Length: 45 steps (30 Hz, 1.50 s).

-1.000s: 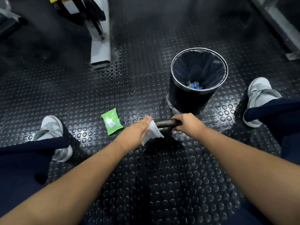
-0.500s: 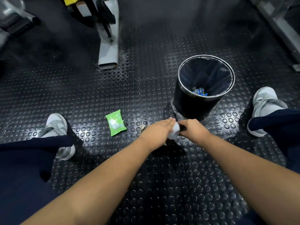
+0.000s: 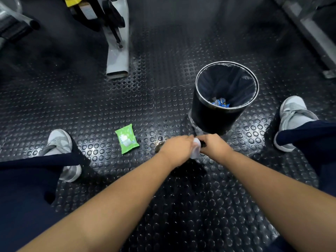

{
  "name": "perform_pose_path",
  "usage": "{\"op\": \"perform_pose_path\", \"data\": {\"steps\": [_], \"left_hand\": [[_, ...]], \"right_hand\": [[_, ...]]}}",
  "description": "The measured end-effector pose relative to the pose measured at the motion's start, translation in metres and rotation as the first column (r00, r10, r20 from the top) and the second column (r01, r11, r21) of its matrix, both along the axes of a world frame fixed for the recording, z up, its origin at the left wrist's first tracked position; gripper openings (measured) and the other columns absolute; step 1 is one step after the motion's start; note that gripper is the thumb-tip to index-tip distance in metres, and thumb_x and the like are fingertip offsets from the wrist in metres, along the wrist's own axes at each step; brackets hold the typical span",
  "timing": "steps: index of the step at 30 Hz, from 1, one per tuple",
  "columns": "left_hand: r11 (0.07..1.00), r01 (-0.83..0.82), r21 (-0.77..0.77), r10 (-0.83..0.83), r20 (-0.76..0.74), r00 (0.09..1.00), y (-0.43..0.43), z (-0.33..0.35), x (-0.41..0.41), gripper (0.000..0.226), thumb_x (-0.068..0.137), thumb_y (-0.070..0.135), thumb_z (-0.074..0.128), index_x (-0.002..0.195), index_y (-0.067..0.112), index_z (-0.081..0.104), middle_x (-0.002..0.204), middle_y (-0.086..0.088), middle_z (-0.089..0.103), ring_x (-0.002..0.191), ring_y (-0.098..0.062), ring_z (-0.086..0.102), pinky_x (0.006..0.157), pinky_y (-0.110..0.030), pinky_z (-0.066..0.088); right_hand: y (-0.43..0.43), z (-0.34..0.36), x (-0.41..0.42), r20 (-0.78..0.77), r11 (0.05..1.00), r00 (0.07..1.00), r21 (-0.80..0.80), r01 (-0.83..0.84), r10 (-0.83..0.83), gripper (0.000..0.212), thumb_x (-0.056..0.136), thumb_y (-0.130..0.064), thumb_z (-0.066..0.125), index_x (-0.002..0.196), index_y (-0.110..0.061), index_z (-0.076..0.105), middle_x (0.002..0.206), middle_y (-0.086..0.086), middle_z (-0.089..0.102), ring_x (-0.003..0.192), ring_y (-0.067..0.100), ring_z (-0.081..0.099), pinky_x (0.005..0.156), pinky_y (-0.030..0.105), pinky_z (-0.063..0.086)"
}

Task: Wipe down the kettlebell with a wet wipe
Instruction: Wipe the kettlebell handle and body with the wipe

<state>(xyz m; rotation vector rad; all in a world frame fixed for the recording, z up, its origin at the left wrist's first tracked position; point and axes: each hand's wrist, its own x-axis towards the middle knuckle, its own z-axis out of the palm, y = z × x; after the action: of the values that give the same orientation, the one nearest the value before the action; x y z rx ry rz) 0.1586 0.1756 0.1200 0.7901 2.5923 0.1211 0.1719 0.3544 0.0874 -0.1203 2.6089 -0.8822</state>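
The black kettlebell (image 3: 189,167) stands on the studded floor below my hands, mostly hidden by them; only its dark body and a bit of handle show. My left hand (image 3: 177,147) holds a white wet wipe (image 3: 196,150) wrapped around the handle. My right hand (image 3: 213,146) grips the handle just to the right, almost touching the wipe. A green pack of wet wipes (image 3: 126,141) lies flat on the floor to the left of my hands.
A black bin (image 3: 205,113) with a dark liner and blue wrappers inside stands just behind the kettlebell. My grey shoes (image 3: 61,142) (image 3: 292,113) flank the spot. A grey machine leg (image 3: 117,57) lies at the back left, and a metal frame (image 3: 309,31) at the back right.
My left hand slid the wipe rightward along the handle until it met my right hand. The bare stretch of handle between the hands is now covered.
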Motion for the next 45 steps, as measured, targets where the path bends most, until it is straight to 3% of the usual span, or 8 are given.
{"op": "perform_pose_path", "data": {"steps": [4, 10, 19, 25, 36, 39, 42, 45], "left_hand": [[0.996, 0.017, -0.091, -0.021, -0.046, 0.999, 0.03, -0.007, -0.004, 0.036, 0.103, 0.026, 0.047, 0.133, 0.007, 0.055, 0.122, -0.01, 0.068, 0.108, -0.031, 0.066, 0.086, -0.041, 0.052], [0.995, 0.104, 0.002, -0.104, 0.022, 0.994, -0.03, -0.008, -0.01, 0.057, 0.112, 0.044, 0.022, 0.163, 0.02, 0.021, 0.164, -0.004, 0.036, 0.144, -0.025, 0.044, 0.115, -0.041, 0.042], [0.988, 0.092, 0.122, -0.085, -0.058, 0.995, -0.098, -0.02, 0.001, 0.056, 0.112, 0.037, 0.022, 0.164, 0.027, 0.003, 0.169, 0.005, -0.003, 0.156, -0.015, 0.011, 0.128, -0.034, 0.013], [0.995, 0.026, 0.095, -0.004, -0.225, 0.974, -0.059, -0.009, 0.002, 0.05, 0.107, 0.046, 0.036, 0.155, 0.031, 0.043, 0.136, -0.003, 0.047, 0.121, -0.025, 0.042, 0.104, -0.043, 0.045], [0.991, 0.069, 0.111, -0.047, -0.194, 0.98, -0.01, 0.0, 0.0, 0.029, 0.095, 0.026, 0.068, 0.124, 0.023, 0.067, 0.121, 0.006, 0.065, 0.108, -0.021, 0.053, 0.077, -0.04, 0.055], [0.985, 0.168, 0.044, -0.155, -0.217, 0.964, -0.027, -0.013, -0.002, 0.045, 0.087, 0.022, 0.079, 0.128, 0.028, 0.061, 0.129, 0.012, 0.063, 0.103, -0.017, 0.055, 0.062, -0.031, 0.054], [0.974, 0.214, 0.077, -0.198, -0.173, 0.965, -0.058, -0.018, -0.001, 0.063, 0.096, 0.009, 0.066, 0.153, 0.027, 0.046, 0.158, 0.007, 0.046, 0.133, -0.021, 0.052, 0.101, -0.033, 0.052], [0.959, 0.28, 0.046, -0.273, -0.12, 0.955, -0.095, -0.013, -0.001, 0.099, 0.085, -0.018, 0.053, 0.162, 0.028, 0.01, 0.168, 0.008, 0.005, 0.155, -0.009, 0.012, 0.123, -0.022, 0.013]], "right_hand": [[0.002, -0.006, -0.002, -0.022, 1.0, 1.0, 0.021, 0.021, -0.021, 0.008, 0.082, -0.013, 0.074, 0.089, -0.008, 0.072, 0.077, 0.003, 0.07, 0.07, 0.018, 0.06, 0.061, 0.028, 0.036], [0.003, -0.002, -0.003, 0.035, 1.0, 0.999, -0.013, 0.006, -0.006, 0.026, 0.081, -0.021, 0.082, 0.106, -0.02, 0.077, 0.088, -0.002, 0.075, 0.08, 0.013, 0.066, 0.068, 0.024, 0.044], [0.003, 0.0, -0.002, 0.065, 1.0, 0.998, -0.005, 0.017, -0.016, 0.022, 0.082, -0.022, 0.083, 0.102, -0.024, 0.076, 0.084, -0.003, 0.073, 0.082, 0.016, 0.067, 0.076, 0.032, 0.052], [0.001, -0.002, -0.004, 0.055, 1.0, 0.998, 0.012, 0.005, -0.006, 0.029, 0.082, -0.024, 0.083, 0.11, -0.022, 0.076, 0.092, 0.0, 0.075, 0.086, 0.017, 0.066, 0.077, 0.031, 0.051], [0.002, -0.004, -0.004, 0.057, 0.999, 0.998, -0.039, 0.004, -0.002, 0.019, 0.08, -0.015, 0.082, 0.097, -0.022, 0.077, 0.081, -0.005, 0.075, 0.076, 0.013, 0.068, 0.075, 0.034, 0.054], [0.003, -0.002, -0.004, 0.062, 0.999, 0.998, -0.038, 0.004, -0.001, 0.02, 0.08, -0.014, 0.081, 0.098, -0.022, 0.076, 0.08, -0.005, 0.074, 0.075, 0.011, 0.067, 0.073, 0.03, 0.052], [0.003, -0.001, -0.004, 0.063, 1.0, 0.998, -0.015, -0.012, 0.013, 0.025, 0.08, -0.017, 0.083, 0.104, -0.019, 0.076, 0.087, -0.004, 0.076, 0.083, 0.013, 0.069, 0.08, 0.03, 0.054], [0.004, -0.001, -0.004, 0.076, 1.0, 0.997, -0.027, -0.004, 0.006, 0.031, 0.081, -0.018, 0.083, 0.111, -0.025, 0.075, 0.092, -0.007, 0.076, 0.088, 0.011, 0.069, 0.084, 0.03, 0.054]]}}
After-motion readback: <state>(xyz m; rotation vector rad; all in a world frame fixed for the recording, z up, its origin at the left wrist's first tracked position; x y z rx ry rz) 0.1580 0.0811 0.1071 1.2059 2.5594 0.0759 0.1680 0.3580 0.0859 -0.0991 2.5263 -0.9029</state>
